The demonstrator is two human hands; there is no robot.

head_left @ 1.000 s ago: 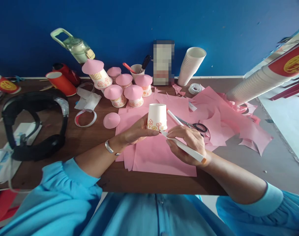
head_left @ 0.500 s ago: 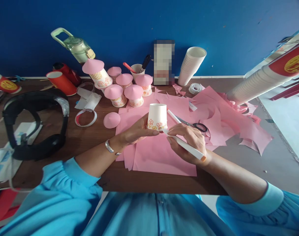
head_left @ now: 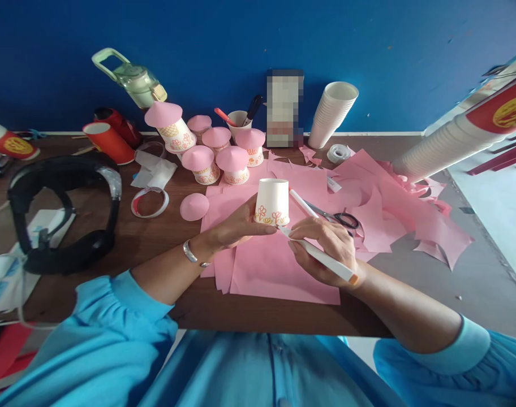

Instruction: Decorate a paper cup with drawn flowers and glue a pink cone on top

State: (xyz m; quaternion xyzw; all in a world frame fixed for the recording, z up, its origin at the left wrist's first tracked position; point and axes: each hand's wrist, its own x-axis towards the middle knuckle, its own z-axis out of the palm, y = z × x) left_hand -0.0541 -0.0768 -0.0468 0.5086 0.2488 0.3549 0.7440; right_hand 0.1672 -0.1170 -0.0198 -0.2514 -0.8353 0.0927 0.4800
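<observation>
A white paper cup is upside down in my left hand, whose fingers are closed round its lower left side, with the thumb along the rim. Red and yellow flowers are drawn round the cup's lower part. My right hand grips a white marker with an orange end. Its tip points at the cup's rim, close to my left thumb; I cannot tell whether it touches. Below both hands lie sheets of pink paper. A second white pen and black-handled scissors lie beside my right hand.
Several decorated cups with pink cone roofs stand behind, near a loose pink cone. A tape roll and black headgear are left. Pink scraps and stacked cups are right. A bottle stands behind.
The marker's tip has shifted slightly along the cup's rim toward my left thumb. Both hands keep their grips; the whole view has moved a little.
</observation>
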